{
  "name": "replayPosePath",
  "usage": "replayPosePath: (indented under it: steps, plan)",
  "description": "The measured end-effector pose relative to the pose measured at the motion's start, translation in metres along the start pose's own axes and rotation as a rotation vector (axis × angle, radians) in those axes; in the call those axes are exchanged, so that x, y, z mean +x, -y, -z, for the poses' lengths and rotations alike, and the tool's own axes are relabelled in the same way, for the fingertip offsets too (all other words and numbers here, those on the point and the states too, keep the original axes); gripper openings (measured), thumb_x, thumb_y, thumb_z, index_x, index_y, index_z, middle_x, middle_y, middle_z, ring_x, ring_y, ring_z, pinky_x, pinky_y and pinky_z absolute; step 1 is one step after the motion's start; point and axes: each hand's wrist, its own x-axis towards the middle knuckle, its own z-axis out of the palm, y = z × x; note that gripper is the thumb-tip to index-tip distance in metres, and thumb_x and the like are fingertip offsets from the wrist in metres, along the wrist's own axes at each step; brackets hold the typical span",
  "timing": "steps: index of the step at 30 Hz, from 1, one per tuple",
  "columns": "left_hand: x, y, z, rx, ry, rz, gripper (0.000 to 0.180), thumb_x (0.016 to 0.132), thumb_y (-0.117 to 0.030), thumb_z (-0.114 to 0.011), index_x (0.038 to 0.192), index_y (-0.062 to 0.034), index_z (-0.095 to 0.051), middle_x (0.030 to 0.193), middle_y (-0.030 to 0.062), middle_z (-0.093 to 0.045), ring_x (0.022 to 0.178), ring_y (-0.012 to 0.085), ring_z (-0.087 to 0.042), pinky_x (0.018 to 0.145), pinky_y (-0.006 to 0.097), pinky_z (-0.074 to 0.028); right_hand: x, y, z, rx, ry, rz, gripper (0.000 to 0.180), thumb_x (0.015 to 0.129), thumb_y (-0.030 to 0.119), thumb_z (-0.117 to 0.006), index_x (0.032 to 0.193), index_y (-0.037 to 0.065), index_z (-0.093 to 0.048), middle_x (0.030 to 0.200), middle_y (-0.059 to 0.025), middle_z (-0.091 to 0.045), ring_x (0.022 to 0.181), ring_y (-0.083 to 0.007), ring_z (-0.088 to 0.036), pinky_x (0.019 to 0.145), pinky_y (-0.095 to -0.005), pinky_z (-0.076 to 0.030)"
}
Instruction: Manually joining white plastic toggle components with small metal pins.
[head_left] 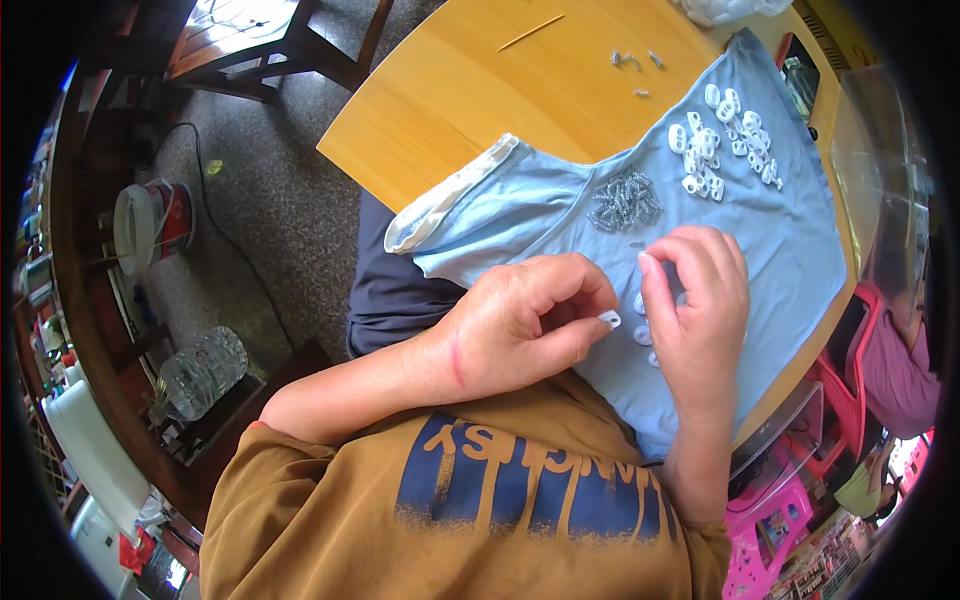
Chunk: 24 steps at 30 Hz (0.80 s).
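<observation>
My left hand [540, 312] pinches a small white plastic piece with a hole [610, 319], like a cord-lock part, between thumb and index finger. Facing it, my right hand [697, 305] is closed in a pinch, with a tiny metal spring [637, 243] at its fingertips. Just beyond lies a heap of springs [625, 202] on a light blue shirt [780, 270]. Farther right on the cloth sit two clusters of white plastic pieces [697, 150]. Several more white pieces [642, 336] lie between my hands, partly hidden by my right hand.
The blue shirt covers much of a yellow wooden table [430, 105]. On the bare wood are a thin stick [530, 32] and a few loose springs [625, 60]. A plastic bag [730, 10] and a phone-like dark object [798, 80] lie at the far right. A bucket [150, 225] stands on the floor.
</observation>
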Motion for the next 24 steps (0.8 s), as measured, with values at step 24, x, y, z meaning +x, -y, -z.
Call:
replayPosePath:
  steps: [24]
  plan:
    - [0.000,0.001,0.002,-0.026,0.015,-0.019,0.010,0.079,-0.004,-0.064,0.087,-0.0032,-0.059,0.076,0.0009,-0.057,0.064,0.0049,-0.053,0.055,0.020,-0.044,0.092,-0.024,-0.008,-0.118,-0.099,0.218,0.019,0.075,-0.002,-0.057,0.093,0.002,-0.059,0.084,-0.0109,-0.063,0.082,-0.0271,-0.058,0.073,-0.0370,-0.045]
